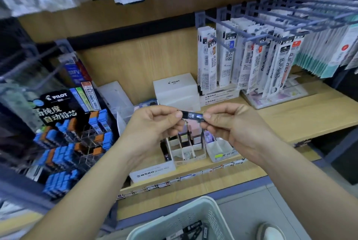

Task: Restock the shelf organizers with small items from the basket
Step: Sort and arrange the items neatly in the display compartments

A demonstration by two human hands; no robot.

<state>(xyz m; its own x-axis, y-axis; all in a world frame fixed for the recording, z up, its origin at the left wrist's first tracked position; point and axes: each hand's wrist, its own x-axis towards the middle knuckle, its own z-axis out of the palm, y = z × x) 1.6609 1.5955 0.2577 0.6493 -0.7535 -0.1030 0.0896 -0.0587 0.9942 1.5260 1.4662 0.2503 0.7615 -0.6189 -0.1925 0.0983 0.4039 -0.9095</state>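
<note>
Over shelf organizers [190,158], black lead case [192,115] between left grip [153,122] and right grip [231,124], each pinching an end

Black lead case [191,115], white basket [195,218], blue-orange display boxes [64,154]

Left hand [153,121], right hand [230,123] raised together, pinching ends of black case [191,115]

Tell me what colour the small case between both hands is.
The case is black with white lettering; head view.
</note>
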